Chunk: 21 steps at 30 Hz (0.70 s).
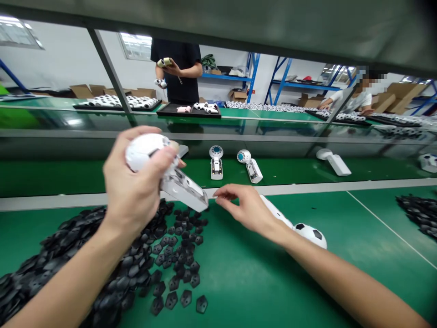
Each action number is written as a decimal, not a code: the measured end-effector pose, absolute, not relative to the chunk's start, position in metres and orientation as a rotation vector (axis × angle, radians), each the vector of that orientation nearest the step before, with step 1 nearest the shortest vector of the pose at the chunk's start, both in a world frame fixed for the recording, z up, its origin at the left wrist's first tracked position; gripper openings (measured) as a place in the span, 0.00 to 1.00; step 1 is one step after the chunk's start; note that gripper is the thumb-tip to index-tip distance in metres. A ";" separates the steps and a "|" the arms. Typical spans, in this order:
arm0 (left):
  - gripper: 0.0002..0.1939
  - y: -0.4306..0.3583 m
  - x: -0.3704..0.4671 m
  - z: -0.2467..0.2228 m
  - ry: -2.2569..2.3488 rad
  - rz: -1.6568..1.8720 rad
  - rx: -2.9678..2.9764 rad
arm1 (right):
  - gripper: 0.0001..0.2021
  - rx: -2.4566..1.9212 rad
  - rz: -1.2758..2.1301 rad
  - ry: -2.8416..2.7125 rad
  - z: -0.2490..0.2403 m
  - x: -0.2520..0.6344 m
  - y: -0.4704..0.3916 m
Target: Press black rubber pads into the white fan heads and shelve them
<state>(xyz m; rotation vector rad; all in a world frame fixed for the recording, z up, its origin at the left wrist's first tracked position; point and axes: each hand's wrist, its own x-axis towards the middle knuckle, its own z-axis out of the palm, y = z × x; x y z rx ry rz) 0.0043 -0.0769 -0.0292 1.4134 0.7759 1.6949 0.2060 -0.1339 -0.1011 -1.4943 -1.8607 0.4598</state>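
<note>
My left hand (133,177) grips a white football-headed handheld device (184,189) by its round head. Its handle points down to the right, and the handle's open side shows inner parts. Just right of the handle's end is my right hand (244,205), thumb and forefinger pinched together; anything between the fingertips is too small to make out. Under my left hand spreads a large heap of black pentagon pieces (136,269), with loose ones along its right side. Behind my right forearm lies another white device (310,234), its ball head patterned with black pentagons, partly hidden by the arm.
On the lower green strip lie several white devices (216,168), some with blue round centres. More black pieces (418,216) are piled at the right edge. Beyond the metal frame, two people stand or sit by trays (189,110) of white parts. A shelf panel overhangs the top.
</note>
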 end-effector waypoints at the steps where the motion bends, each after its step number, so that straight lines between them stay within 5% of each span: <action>1: 0.20 -0.074 -0.001 -0.022 0.784 1.760 1.406 | 0.08 -1.526 0.424 -1.933 -0.106 0.204 -0.133; 7: 0.07 -0.066 -0.027 0.002 0.778 1.908 1.371 | 0.09 -1.583 0.305 -2.208 -0.124 0.192 -0.128; 21: 0.18 -0.074 -0.013 -0.007 0.721 1.821 1.291 | 0.11 -1.585 0.070 -2.496 -0.122 0.178 -0.122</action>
